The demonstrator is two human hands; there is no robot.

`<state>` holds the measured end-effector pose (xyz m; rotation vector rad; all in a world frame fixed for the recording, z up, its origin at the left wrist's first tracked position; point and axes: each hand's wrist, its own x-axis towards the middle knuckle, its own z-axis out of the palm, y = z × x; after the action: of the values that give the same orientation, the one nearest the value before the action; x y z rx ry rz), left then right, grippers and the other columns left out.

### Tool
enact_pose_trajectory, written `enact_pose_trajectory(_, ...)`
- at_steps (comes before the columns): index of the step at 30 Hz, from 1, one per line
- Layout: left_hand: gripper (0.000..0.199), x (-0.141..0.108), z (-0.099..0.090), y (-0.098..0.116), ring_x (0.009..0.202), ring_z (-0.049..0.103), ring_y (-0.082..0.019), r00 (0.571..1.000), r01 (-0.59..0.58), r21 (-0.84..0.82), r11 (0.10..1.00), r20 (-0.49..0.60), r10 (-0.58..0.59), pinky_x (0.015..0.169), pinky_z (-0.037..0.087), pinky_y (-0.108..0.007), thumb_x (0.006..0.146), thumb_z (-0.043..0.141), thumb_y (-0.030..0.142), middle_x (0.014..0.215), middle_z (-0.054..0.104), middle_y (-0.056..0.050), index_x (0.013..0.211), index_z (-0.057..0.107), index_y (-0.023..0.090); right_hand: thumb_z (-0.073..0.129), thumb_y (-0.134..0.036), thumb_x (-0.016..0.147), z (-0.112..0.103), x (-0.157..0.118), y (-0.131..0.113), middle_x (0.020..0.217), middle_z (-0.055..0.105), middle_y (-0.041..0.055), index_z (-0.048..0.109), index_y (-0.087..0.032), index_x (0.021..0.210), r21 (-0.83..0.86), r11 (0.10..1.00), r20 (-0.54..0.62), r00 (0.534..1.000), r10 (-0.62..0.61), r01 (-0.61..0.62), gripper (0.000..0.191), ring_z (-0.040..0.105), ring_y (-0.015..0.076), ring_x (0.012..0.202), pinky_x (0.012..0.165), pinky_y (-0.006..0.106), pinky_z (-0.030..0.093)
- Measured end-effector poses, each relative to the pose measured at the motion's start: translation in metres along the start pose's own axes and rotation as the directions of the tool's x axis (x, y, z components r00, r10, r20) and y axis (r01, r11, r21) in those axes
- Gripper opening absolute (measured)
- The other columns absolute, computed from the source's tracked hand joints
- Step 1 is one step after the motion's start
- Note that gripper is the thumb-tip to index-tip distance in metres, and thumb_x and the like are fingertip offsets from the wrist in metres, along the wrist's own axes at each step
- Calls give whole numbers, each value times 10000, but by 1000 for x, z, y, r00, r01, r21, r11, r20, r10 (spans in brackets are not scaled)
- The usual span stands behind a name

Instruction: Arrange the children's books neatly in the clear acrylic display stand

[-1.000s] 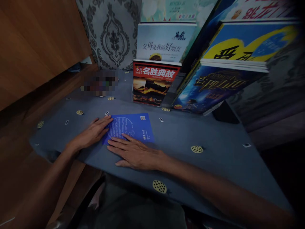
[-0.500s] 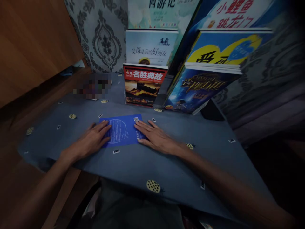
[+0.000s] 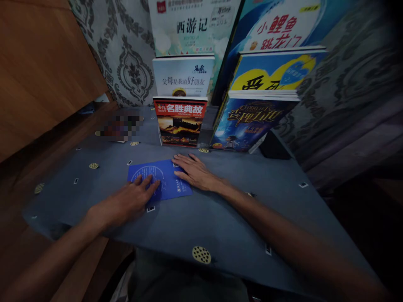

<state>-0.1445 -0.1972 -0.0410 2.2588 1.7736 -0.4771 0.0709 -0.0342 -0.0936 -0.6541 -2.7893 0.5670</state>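
Blue and printed in white, the leaflet (image 3: pixel 168 184) lies flat on the grey-blue pineapple-print tablecloth (image 3: pixel 236 226) in front of us, and we take it as our landmark. Our left hand (image 3: pixel 132 201) rests over its near left part, fingers spread across the circle of text — it grasps nothing that we can see. Our right hand (image 3: pixel 198 174) lies at its far right corner with the fingertips on the surface, loose and unclenched; neither hand lifts the leaflet.

Just beyond the leaflet stands the red 名胜典故 book (image 3: pixel 181 121), with the pale 父母是我的好朋友 book (image 3: pixel 182 71) and the green 西游记 book (image 3: pixel 189 29) behind it. Beyond its right side stand the 查理九世 book (image 3: pixel 252 123) and the 小鲤鱼跳龙门 book (image 3: pixel 280 29). A pixelated item (image 3: pixel 119 128) lies beyond its left side.

As for progress, we judge that the leaflet is laid out flat, print upward, with both hands on it — how much handling is left, we cannot tell.
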Motion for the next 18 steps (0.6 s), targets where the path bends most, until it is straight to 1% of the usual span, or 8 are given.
enact_pose_trajectory(2, 793, 0, 1, 6, 1446, 400, -477, 1000, 22, 17, 1000, -7, -22, 1055, 469, -618, 819, 495, 67, 1630, 310, -257, 1584, 315, 170, 364, -521, 1055, 0, -2, 1, 1589, 452, 158, 464, -170, 1512, 37, 999, -15, 1000, -1, 1, 585, 353, 263, 1520, 1251, 569, 194)
enact_pose_trajectory(5, 717, -5, -3, 10, 1428, 445, -447, 998, 35, 7, 999, -50, -35, 1026, 496, -581, 851, 404, 64, 1606, 372, -242, 1560, 371, 161, 354, -517, 1057, -2, -5, 4, 1549, 513, 144, 530, -196, 1463, 125, 992, -59, 998, -4, 12, 546, 394, 259, 1497, 1238, 571, 217)
enact_pose_trajectory(7, 648, -9, -8, 7, 1396, 511, -388, 992, 36, -71, 997, -116, -44, 1025, 503, -515, 888, 367, 89, 1555, 475, -206, 1525, 434, 184, 322, -552, 1054, -3, -7, 7, 1475, 596, 128, 607, -207, 1389, 231, 973, -104, 995, 2, 22, 559, 463, 263, 1447, 1218, 557, 268)
enact_pose_trajectory(9, 535, -13, -12, 1, 1238, 650, -326, 980, 33, -216, 976, -185, -74, 958, 529, -425, 934, 372, 167, 1396, 646, -145, 1435, 545, 234, 278, -632, 1035, -5, -10, 10, 1342, 693, 121, 693, -198, 1271, 401, 916, -156, 987, 41, 26, 646, 578, 270, 1328, 1164, 520, 366)
enact_pose_trajectory(11, 393, -15, -15, -7, 913, 733, -256, 957, 1, -396, 918, -267, -116, 805, 539, -332, 976, 397, 305, 1075, 770, -68, 1254, 674, 276, 275, -738, 983, -7, -13, 15, 1156, 767, 112, 755, -184, 1131, 602, 798, -198, 973, 121, 24, 748, 679, 262, 1152, 1076, 473, 460)
enact_pose_trajectory(13, 343, -16, -20, -13, 657, 653, -198, 921, -76, -557, 827, -357, -156, 664, 500, -274, 976, 444, 444, 780, 729, -14, 1024, 740, 277, 352, -823, 907, -10, -16, 18, 980, 786, 93, 780, -180, 1000, 763, 645, -236, 945, 227, 35, 778, 718, 237, 979, 966, 420, 525)
enact_pose_trajectory(16, 370, -12, -30, -15, 600, 574, -162, 885, -202, -743, 639, -417, -205, 594, 461, -237, 912, 568, 553, 670, 658, 3, 802, 719, 234, 579, -833, 781, -14, -23, 18, 789, 756, 57, 759, -182, 864, 902, 419, -279, 882, 380, 105, 681, 697, 184, 766, 747, 322, 550)
enact_pose_trajectory(18, 416, -6, -37, -11, 599, 564, -150, 889, -223, -855, 468, -376, -263, 576, 460, -229, 868, 630, 601, 679, 662, -1, 770, 700, 203, 708, -752, 739, -18, -28, 13, 749, 747, 48, 738, -180, 854, 944, 299, -258, 872, 416, 137, 583, 679, 161, 706, 649, 274, 518)
